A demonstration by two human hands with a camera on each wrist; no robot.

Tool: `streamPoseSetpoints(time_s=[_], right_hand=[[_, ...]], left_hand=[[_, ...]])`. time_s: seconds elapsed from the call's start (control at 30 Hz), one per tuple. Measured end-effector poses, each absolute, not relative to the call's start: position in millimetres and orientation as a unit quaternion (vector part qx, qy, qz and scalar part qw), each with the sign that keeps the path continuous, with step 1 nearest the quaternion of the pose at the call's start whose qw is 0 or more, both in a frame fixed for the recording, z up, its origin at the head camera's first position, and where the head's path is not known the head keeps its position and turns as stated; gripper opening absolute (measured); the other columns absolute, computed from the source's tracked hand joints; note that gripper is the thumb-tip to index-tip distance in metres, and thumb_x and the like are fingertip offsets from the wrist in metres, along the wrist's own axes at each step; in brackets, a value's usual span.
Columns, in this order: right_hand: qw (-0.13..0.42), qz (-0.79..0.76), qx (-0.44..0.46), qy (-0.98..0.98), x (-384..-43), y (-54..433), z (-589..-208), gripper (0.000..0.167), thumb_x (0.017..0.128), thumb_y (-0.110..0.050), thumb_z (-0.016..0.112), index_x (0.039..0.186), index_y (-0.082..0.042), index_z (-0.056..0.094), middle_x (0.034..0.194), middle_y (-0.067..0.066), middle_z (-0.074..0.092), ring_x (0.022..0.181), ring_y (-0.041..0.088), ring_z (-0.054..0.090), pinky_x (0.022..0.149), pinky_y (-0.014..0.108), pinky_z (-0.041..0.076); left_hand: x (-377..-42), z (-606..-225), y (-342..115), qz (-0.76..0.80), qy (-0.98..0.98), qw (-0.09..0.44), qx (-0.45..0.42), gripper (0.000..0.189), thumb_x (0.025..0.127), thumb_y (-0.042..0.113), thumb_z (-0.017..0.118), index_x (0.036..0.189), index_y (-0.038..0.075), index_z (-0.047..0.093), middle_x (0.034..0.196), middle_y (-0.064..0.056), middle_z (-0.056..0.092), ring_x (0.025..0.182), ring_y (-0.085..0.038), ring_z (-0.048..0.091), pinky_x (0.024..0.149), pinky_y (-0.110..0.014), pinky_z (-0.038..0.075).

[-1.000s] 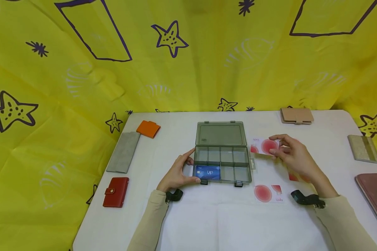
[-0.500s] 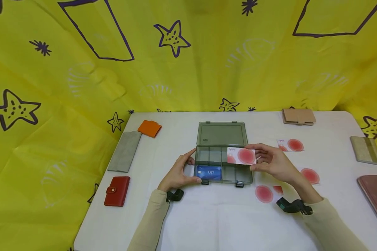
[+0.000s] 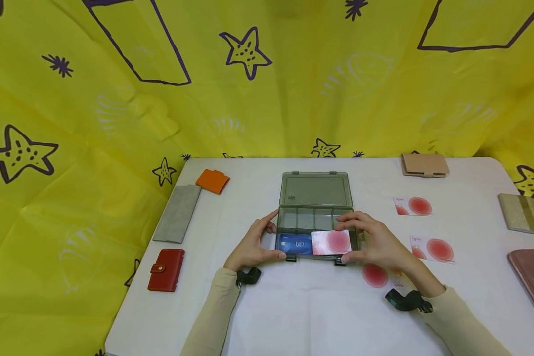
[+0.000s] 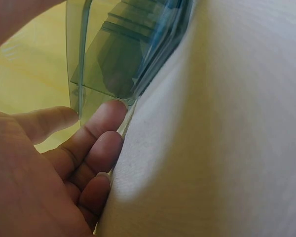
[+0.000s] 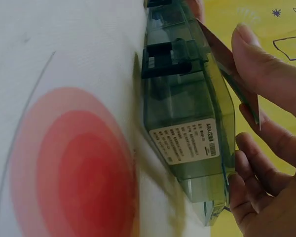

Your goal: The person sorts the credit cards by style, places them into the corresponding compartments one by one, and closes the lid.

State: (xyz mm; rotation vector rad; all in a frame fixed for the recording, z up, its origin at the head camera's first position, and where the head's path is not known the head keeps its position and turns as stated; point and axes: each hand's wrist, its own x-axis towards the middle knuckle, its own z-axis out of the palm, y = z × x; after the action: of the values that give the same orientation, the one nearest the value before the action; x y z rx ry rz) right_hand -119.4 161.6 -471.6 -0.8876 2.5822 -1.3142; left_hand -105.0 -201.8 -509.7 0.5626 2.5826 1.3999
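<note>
A translucent grey-green plastic compartment box (image 3: 305, 220) lies on the table with its lid (image 3: 316, 191) swung back. My left hand (image 3: 252, 246) grips its left side, thumb at the front corner and index finger farther back. Inside, in the front-left compartment, lies a blue VIP card (image 3: 295, 244). My right hand (image 3: 377, 242) pinches a white-and-pink card (image 3: 332, 243) with a red circle, thumb at the near edge and fingers at the far edge. That card is over the front-right compartments, tilted above the box rim in the right wrist view.
Three similar cards lie at right: a far card (image 3: 413, 205), a middle card (image 3: 432, 248) and a near card (image 3: 376, 275), partly covered by the right wrist. Wallets and notebooks line the sides, among them a red wallet (image 3: 166, 270) and a tan wallet (image 3: 424, 165).
My right hand has brought the red-circle card leftward from among the loose cards to over the box, then nearer to its front-right compartments. The left hand has stayed on the box.
</note>
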Motion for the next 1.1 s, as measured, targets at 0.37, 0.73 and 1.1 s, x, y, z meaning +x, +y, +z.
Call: streamPoseSetpoints(time_s=[0.37, 0.73, 1.1], right_hand=[[0.036, -0.406, -0.297, 0.864, -114.6, 169.4, -471.6, 0.053, 0.073, -0.027, 0.1, 0.12, -0.024, 0.075, 0.142, 0.008, 0.062, 0.132, 0.034, 0.055, 0.098, 0.058, 0.052], [0.005, -0.393, -0.314, 0.864, -115.5, 175.3, -472.9, 0.065, 0.073, -0.025, 0.1, 0.13, -0.012, 0.073, 0.145, 0.01, 0.059, 0.133, 0.033, 0.053, 0.099, 0.052, 0.049], [-0.024, -0.385, -0.228, 0.894, -142.2, 237.2, -452.1, 0.067, 0.08, -0.018, 0.095, 0.14, -0.013, 0.067, 0.141, 0.01, 0.065, 0.116, -0.008, 0.048, 0.088, 0.011, 0.042]], left_hand=[[-104.5, -510.2, -202.6, 0.468, 0.859, 0.07, 0.196, 0.112, 0.077, 0.021, 0.096, 0.168, 0.013, 0.032, 0.118, -0.011, 0.059, 0.113, -0.026, 0.05, 0.105, -0.039, 0.041], [-104.5, -508.6, -202.6, 0.465, 0.86, 0.071, 0.196, 0.112, 0.077, 0.022, 0.096, 0.168, 0.014, 0.031, 0.119, -0.01, 0.059, 0.113, -0.024, 0.049, 0.105, -0.039, 0.041], [-104.7, -509.6, -202.9, 0.462, 0.862, 0.068, 0.198, 0.112, 0.077, 0.022, 0.096, 0.168, 0.015, 0.031, 0.119, -0.011, 0.059, 0.113, -0.025, 0.05, 0.105, -0.04, 0.041]])
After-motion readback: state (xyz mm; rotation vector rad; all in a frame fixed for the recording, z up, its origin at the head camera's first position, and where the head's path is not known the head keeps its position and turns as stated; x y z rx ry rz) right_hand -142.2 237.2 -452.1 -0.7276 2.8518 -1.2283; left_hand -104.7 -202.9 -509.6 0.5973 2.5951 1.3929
